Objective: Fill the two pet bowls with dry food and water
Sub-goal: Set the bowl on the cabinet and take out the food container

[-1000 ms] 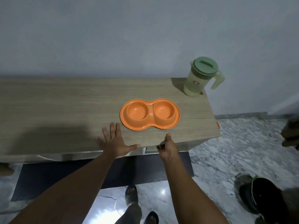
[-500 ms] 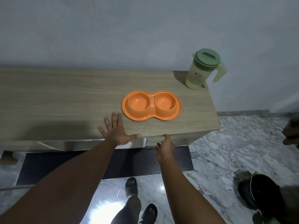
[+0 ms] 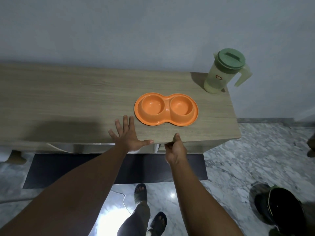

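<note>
An orange double pet bowl (image 3: 167, 108) lies on the wooden cabinet top (image 3: 68, 99), right of centre; both of its cups look empty. At the back right corner stands a pale green pitcher (image 3: 219, 77) with a darker green lid and its handle pointing right. My left hand (image 3: 127, 137) rests flat on the top with fingers spread, just left of and in front of the bowl. My right hand (image 3: 175, 149) grips the cabinet's front edge below the bowl, thumb on top and fingers curled underneath. No dry food is in view.
The cabinet stands against a grey wall, and its right end stops just past the pitcher. Below are a dark mat (image 3: 85, 167), marble floor, my sandalled feet (image 3: 140, 193) and a black bag (image 3: 281, 210) at the lower right.
My right hand had slipped just below the front edge and now grips it again with the thumb on top. My left hand has stayed flat on the top.
</note>
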Motion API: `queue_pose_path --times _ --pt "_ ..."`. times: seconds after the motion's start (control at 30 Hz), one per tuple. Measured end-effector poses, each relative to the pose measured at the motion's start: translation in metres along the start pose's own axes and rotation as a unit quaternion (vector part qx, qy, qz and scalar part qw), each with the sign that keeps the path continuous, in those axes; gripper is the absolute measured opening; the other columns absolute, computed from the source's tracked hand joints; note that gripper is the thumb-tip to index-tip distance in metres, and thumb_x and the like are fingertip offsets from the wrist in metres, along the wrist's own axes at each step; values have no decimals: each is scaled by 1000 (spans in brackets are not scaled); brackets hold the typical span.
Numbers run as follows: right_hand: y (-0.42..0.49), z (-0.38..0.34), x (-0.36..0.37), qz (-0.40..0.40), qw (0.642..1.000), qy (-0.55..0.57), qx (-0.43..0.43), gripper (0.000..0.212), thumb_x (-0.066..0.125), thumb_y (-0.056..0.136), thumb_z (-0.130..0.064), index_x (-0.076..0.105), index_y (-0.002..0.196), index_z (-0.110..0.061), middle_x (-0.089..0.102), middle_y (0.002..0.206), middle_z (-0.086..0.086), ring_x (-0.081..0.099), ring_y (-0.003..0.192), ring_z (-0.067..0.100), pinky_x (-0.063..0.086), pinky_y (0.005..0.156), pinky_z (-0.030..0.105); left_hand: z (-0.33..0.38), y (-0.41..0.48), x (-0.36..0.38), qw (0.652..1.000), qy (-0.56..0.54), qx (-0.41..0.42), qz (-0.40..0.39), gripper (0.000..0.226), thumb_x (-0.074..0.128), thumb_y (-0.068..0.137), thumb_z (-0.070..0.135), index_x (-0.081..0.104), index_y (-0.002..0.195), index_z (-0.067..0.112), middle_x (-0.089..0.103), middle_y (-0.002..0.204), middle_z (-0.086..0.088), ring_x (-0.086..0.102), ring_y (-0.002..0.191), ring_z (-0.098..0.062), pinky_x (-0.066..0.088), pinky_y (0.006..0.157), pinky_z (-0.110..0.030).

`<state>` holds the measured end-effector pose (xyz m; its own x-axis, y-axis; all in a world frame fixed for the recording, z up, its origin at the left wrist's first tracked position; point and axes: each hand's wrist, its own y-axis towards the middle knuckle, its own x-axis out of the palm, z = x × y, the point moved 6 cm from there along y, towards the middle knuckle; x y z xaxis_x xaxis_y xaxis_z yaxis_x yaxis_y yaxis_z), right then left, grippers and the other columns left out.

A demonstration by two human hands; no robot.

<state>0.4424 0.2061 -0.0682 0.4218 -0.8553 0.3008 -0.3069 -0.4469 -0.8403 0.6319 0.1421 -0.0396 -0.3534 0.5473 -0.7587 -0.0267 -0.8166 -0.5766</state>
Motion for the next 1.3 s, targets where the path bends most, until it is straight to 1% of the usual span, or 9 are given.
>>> queue_pose_path --times 0.17,0.33,0.43,0.5,0.57,0.73,0.93,1.07,1.3 --pt "-1 0 4 -18 1000 -17 -16 34 59 99 -29 61 118 -1 71 115 17 70 102 27 55 95 39 0 3 -3 1000 11 -7 4 145 57 59 95 -31 154 28 -42 159 5 -40 145 -33 -18 112 -70" --pt "-3 2 -23 33 995 -75 -59 53 56 91 -61 59 107 -11 68 110 7 66 102 20 50 88 33 2 0 -2 1000 1 -3 -4 147 58 58 95 -30 154 28 -42 159 4 -40 145 -33 -18 113 -70" --pt "-3 12 -33 81 993 -79 -38 32 45 100 -42 53 110 -13 58 99 6 58 87 18 50 90 37 2 0 -4 1000 -1 -6 -5 147 58 58 94 -30 155 28 -42 159 4 -41 145 -33 -19 113 -69" --pt "-6 19 -33 92 990 -104 -32 25 52 93 -32 57 103 -9 54 97 8 52 76 17 44 69 32 3 -2 -3 1000 -3 -3 -6 147 59 58 94 -30 155 28 -42 160 4 -41 145 -32 -19 113 -69" --pt "-7 23 -28 97 988 -118 -32 46 59 83 -34 58 121 -8 51 102 6 47 75 17 37 58 29 2 -2 -2 1000 -6 -3 -6 148 59 57 94 -29 155 28 -42 159 5 -41 145 -32 -20 112 -69" --pt "-18 17 -26 147 975 -158 -55 77 66 92 -25 23 155 -17 49 144 13 52 126 33 42 97 40 2 -2 -4 1000 -9 -6 -7 149 59 55 95 -29 155 29 -42 159 6 -41 145 -31 -20 112 -69" --pt "-15 -17 -64 152 954 -223 -128 73 69 86 -5 31 148 -11 57 135 17 60 117 32 49 96 36 2 -6 -7 1000 -10 -11 -14 150 61 54 95 -28 155 29 -41 160 6 -41 145 -31 -18 114 -69" --pt "-28 -66 -106 200 906 -314 -201 54 62 89 -1 41 139 -9 59 123 13 60 113 32 44 84 29 3 -8 -10 1000 -9 -11 -21 152 61 52 96 -28 155 29 -42 159 6 -43 144 -31 -19 113 -68" --pt "-32 -131 -182 330 804 -431 -242 37 42 92 1 65 114 -18 54 133 12 51 118 37 32 107 53 5 -11 -4 999 -2 -16 -32 151 62 53 94 -29 155 29 -42 159 7 -42 145 -31 -19 114 -67"
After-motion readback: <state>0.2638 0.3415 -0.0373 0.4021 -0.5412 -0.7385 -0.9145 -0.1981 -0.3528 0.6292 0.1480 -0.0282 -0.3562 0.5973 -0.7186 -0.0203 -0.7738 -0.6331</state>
